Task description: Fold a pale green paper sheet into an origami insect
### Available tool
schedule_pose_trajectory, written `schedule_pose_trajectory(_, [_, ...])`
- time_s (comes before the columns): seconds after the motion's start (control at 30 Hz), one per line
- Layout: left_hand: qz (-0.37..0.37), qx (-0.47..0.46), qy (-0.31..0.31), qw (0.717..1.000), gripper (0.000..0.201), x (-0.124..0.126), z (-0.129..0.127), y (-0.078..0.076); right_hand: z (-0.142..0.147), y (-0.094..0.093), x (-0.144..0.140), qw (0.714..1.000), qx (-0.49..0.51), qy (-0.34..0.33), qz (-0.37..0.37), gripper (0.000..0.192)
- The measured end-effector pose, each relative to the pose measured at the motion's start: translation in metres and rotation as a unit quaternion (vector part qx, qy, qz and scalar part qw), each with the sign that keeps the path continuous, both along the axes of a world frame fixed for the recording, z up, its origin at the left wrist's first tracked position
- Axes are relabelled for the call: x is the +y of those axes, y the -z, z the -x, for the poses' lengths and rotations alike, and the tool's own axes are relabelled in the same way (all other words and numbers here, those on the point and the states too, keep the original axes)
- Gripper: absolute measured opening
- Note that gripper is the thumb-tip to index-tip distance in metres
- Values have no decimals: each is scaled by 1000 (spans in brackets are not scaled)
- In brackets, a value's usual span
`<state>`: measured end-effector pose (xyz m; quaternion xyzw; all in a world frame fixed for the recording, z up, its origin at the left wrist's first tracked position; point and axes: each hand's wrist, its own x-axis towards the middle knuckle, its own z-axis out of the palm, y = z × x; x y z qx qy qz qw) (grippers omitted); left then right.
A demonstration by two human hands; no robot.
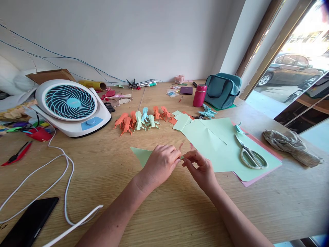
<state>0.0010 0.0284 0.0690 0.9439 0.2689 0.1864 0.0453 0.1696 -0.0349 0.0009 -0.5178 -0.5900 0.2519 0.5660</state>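
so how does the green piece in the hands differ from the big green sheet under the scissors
The green piece is a small triangle; the big green sheet is far larger and irregular. The piece is pinched by the left hand and right hand; the sheet lies untouched under the scissors. The sheet rests on pink paper, the piece on the table. Both are light green.

A big wooden tabletop (159, 212) stands by a plain white wall (128, 34). Bright sun comes through a window (295, 61) on the right.

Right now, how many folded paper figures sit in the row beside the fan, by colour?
Orange folded paper figures: 5
Pale green folded paper figures: 2
Light blue folded paper figure: 1
Total: 8, though overlaps make the count approximate.
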Motion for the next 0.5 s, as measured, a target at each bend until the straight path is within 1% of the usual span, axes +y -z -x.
schedule_pose_trajectory(0.13, [-10, 35, -2, 999, 7, -1, 0, -1, -1, -2, -1, 998, -62, 6, -19, 9])
schedule_pose_trajectory(0.3, [-19, 72, -8, 997, 5, -1, -1, -2, -2, -3, 0, 997, -82, 5, -10, 7])
schedule_pose_trajectory(0.4, [-24, 73, -7, 997, 6, -1, 0, -3, -4, -3, 1, 999, -51, 1, 18, 7])
schedule_pose_trajectory(0.5, [-26, 60, -5, 998, 7, -1, 0, -4, -4, 0, 2, 997, 18, -20, 71, 16])
